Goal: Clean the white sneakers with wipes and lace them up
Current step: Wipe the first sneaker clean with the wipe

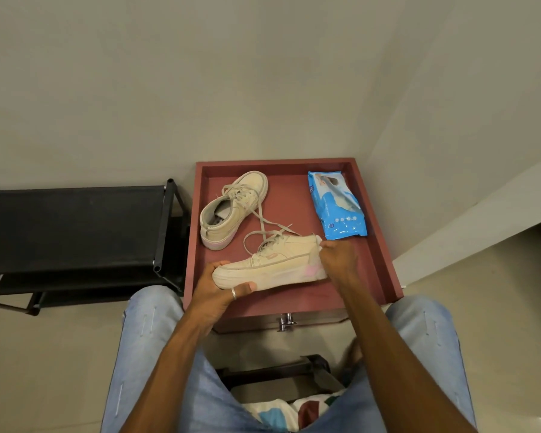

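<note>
Two off-white sneakers with pink heel marks are over a reddish-brown table (378, 264). The near sneaker (272, 264) lies on its side, toe to the left, laces loose. My left hand (219, 292) grips its toe and sole. My right hand (338, 257) is closed at its heel, pressing a white wipe (317, 242) against the shoe; most of the wipe is hidden by my fingers. The far sneaker (231, 210) lies at the table's back left, its long lace trailing toward the near one. A blue wipes pack (336, 204) lies at the back right.
A black shoe rack (75, 226) stands left of the table. Pale walls close in behind and on the right. The table has a raised rim and a metal handle (285, 321) at its front. My knees in light jeans flank it.
</note>
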Available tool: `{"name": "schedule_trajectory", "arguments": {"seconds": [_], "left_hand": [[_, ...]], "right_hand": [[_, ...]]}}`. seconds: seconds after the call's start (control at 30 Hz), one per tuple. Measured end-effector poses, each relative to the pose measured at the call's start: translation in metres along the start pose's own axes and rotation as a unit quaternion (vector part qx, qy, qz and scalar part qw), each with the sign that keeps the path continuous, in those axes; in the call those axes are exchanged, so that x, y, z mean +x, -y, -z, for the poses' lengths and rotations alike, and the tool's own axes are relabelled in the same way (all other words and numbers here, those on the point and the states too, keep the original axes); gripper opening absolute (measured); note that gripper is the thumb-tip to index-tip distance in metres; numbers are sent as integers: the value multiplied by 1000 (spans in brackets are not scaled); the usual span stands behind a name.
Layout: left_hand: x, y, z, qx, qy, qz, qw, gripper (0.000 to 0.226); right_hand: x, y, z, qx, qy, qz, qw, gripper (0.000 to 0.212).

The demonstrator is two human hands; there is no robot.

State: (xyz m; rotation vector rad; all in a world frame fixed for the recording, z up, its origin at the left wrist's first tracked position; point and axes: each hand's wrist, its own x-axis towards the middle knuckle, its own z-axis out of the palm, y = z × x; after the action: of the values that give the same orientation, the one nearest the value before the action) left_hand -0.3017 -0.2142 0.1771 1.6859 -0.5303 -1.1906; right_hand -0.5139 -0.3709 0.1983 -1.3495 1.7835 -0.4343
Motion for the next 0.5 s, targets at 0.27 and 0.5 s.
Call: {"name": "schedule_trajectory", "arguments": {"seconds": [0.27, 0.5], "left_hand": [[-1, -2, 0, -12, 3, 6, 1000, 94], [-6, -7, 1, 13, 9, -2, 1000, 100]], "right_hand": [[-35, -1, -5, -94, -80, 58, 991, 35], [-97, 13, -49, -127, -142, 250, 949, 49]]}}
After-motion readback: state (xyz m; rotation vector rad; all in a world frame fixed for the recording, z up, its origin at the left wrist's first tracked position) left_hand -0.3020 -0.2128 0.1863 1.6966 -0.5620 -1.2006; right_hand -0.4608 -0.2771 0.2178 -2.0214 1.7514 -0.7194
